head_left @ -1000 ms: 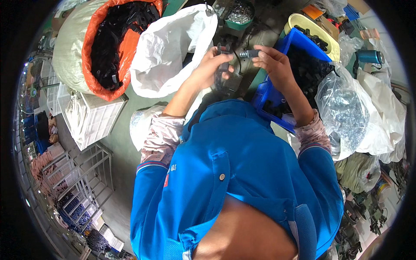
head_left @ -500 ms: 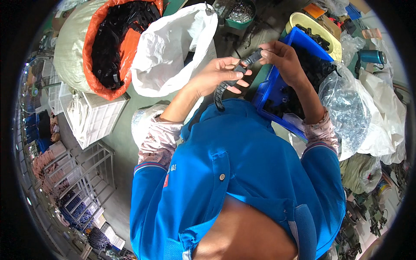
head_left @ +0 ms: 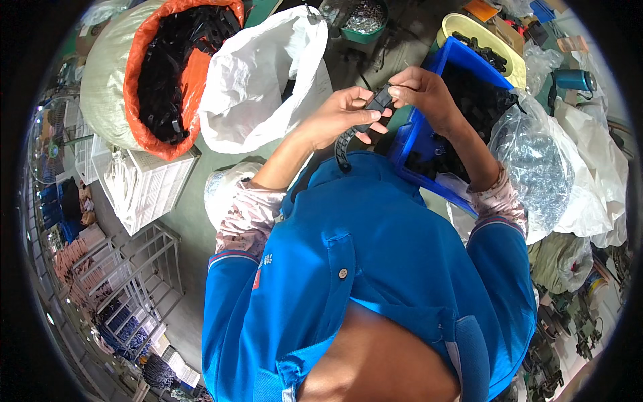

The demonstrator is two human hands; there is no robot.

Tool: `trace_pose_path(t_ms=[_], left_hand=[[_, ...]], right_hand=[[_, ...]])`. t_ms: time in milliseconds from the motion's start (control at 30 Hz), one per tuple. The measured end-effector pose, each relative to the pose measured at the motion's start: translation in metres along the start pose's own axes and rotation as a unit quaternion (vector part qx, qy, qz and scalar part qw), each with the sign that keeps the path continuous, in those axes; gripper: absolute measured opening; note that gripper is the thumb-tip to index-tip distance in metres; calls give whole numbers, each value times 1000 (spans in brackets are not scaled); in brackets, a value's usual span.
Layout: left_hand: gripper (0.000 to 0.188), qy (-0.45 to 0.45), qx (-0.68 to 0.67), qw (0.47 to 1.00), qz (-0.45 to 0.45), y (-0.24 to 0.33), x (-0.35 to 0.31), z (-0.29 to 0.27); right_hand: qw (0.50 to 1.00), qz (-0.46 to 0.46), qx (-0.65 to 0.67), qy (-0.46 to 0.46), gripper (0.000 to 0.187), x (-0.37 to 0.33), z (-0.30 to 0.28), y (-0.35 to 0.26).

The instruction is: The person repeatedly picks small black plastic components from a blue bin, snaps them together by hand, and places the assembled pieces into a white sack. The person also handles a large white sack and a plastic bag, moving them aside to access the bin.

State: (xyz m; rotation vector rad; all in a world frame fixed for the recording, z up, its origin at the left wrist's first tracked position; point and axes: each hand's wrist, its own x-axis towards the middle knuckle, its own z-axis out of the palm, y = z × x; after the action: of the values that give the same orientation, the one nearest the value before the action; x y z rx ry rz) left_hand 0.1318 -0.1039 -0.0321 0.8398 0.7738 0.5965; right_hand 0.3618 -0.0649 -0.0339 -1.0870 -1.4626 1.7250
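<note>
My left hand (head_left: pixel 338 119) is closed on a black ridged strap (head_left: pixel 343 149), whose curved tail hangs below the palm against my blue shirt. A dark block-like piece (head_left: pixel 380 100) sits at the strap's upper end, between my two hands. My right hand (head_left: pixel 429 97) is closed, its thumb and fingertips pinching the outer end of that black piece. The fingers hide how the piece and the strap meet. Beside my right forearm stands a blue bin (head_left: pixel 410 134) full of black parts.
A white sack (head_left: pixel 234 87) stands open at left, beside an orange-lined sack (head_left: pixel 137 74) of black parts. Far off are a green tub (head_left: pixel 365 36) of small metal pieces and a yellow basin (head_left: pixel 459 25). Clear plastic bags (head_left: pixel 536 161) lie at right; a white crate (head_left: pixel 151 191) is at left.
My right hand has come left and down toward my left hand. The black piece it pinches now sits closer to the strap, and the shiny part between them no longer shows.
</note>
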Motion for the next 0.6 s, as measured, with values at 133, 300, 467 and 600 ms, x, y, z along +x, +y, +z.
trace_pose_path(t_ms=[133, 300, 467, 600], left_hand=[[35, 41, 34, 998, 46, -5, 10, 6], [39, 186, 318, 924, 105, 6, 18, 22], [22, 171, 174, 961, 132, -1, 24, 20], [28, 186, 222, 942, 170, 0, 27, 21]], right_hand=[[1000, -11, 20, 10, 18, -3, 5, -1], [998, -22, 54, 14, 18, -8, 0, 7], [996, -53, 71, 14, 21, -10, -6, -3], [995, -20, -42, -89, 23, 16, -67, -37]])
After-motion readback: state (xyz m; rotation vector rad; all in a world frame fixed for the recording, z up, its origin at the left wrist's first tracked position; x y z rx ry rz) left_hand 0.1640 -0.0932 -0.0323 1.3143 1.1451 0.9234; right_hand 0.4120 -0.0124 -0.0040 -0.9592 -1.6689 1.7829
